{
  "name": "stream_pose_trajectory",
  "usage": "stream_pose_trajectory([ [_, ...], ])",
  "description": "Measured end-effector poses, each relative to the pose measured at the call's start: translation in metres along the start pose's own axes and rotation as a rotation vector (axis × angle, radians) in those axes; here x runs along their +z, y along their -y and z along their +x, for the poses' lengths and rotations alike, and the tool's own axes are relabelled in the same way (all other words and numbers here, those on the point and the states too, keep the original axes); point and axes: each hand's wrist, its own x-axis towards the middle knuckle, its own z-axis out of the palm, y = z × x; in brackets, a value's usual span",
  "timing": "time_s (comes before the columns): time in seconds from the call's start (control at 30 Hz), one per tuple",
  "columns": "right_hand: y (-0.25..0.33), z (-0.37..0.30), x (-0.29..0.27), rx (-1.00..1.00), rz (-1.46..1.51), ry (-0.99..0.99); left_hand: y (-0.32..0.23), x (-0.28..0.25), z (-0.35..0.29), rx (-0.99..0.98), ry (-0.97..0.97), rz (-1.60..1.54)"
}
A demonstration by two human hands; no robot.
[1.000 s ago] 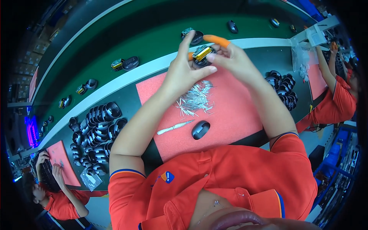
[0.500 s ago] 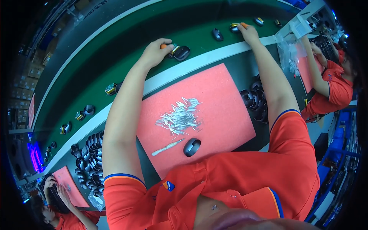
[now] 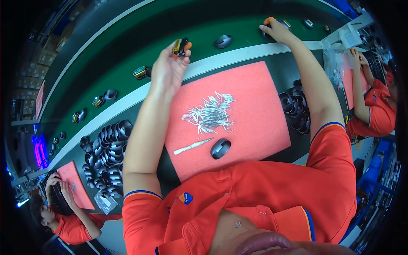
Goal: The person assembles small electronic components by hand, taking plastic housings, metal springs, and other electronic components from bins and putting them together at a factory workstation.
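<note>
My left hand [image 3: 170,68] is raised over the near edge of the green conveyor belt [image 3: 127,51], pinching a small black and yellow part [image 3: 180,46] in its fingertips. My right hand [image 3: 278,32] is stretched far out to the right on the belt. Its fingers, one in an orange cot, rest beside a small part [image 3: 284,23], and it grips nothing I can see. A black mouse shell [image 3: 224,41] lies on the belt between my hands. Below them is a pink mat [image 3: 263,110] with a pile of thin metal pins [image 3: 210,112], white tweezers [image 3: 193,145] and a black shell [image 3: 220,148].
Stacks of black shells lie left [image 3: 106,144] and right [image 3: 297,106] of the mat. More small parts [image 3: 141,72] ride the belt. One co-worker in orange works at the lower left [image 3: 72,225], another at the right [image 3: 374,110] beside a clear bag [image 3: 333,63].
My hands left the mat and reached out to the belt. The left hand now holds a black and yellow part up, and the mouse shell has moved right along the belt.
</note>
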Motion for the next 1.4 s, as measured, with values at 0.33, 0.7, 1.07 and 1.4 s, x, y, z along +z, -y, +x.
stream_pose_trajectory([
  [0.33, 0.1, -0.06, -0.006, 0.214, 0.88, 0.018, 0.032, 0.008, -0.035, -0.294, 0.064, -0.516],
  [0.7, 0.181, -0.127, 0.011, 0.158, 1.368, 0.009, 0.031, 0.005, -0.036, -0.21, 0.134, -0.466],
  [1.07, 0.212, -0.145, 0.029, -0.074, 1.285, -0.258, 0.042, 0.01, -0.044, 0.059, 0.05, 0.154],
  [1.4, 0.212, -0.139, 0.055, -0.126, 1.302, -0.258, 0.04, 0.012, -0.05, 0.074, 0.049, 0.138],
])
